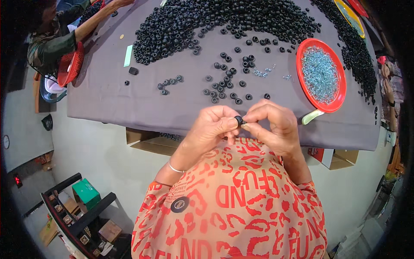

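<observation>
Over the near edge of the table, my left hand (210, 125) pinches a round black knob-like piece (238, 120) between thumb and fingers. My right hand (272, 125) meets it from the right, its thumb and forefinger closed on a small dark piece (244, 122) against the knob; its exact kind is too small to make out. Just beyond my hands lie loose black knob-like pieces (222, 84), several with a hole showing. Small shiny metal parts (260, 73) are scattered beside them. More of these fill a red plate (300, 80) to the right.
A big heap of black pieces (185, 30) covers the far table (103, 95). Darker narrow pieces (360, 64) line the right side. A pale green handle (312, 116) lies by the plate. At far left, another person's arm (92, 26) reaches over, near a red basket (71, 64).
</observation>
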{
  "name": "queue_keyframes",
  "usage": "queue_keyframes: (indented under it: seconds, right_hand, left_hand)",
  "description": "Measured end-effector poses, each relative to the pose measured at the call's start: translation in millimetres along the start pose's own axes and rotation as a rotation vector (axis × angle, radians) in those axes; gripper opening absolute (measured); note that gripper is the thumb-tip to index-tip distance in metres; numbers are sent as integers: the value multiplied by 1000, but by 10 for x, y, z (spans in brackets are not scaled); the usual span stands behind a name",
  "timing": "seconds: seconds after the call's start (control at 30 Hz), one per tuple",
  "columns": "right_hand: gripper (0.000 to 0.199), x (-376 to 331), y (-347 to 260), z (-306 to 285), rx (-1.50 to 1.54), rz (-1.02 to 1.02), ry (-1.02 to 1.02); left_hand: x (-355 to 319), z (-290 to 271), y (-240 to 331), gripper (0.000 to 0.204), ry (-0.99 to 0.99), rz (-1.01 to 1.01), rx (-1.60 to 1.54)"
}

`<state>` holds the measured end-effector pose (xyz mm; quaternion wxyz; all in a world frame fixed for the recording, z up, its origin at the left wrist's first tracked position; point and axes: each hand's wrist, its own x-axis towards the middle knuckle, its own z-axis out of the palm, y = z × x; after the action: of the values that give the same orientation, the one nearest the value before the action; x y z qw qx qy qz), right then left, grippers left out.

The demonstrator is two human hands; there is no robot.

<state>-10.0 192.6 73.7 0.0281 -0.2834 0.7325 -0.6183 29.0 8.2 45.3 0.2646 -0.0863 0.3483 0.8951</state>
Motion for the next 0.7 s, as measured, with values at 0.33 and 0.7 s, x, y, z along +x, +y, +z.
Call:
queue_keyframes:
  seconds: [0.33,0.7]
  right_hand:
    - [26,100,130,-95,196,106,-440]
    - [22,-152,150,100,144,82,-373]
  left_hand:
    - [-51,-69,-93,19,-14,-120,-9]
    - [-203,-283,-291,17,-94,-270,-139]
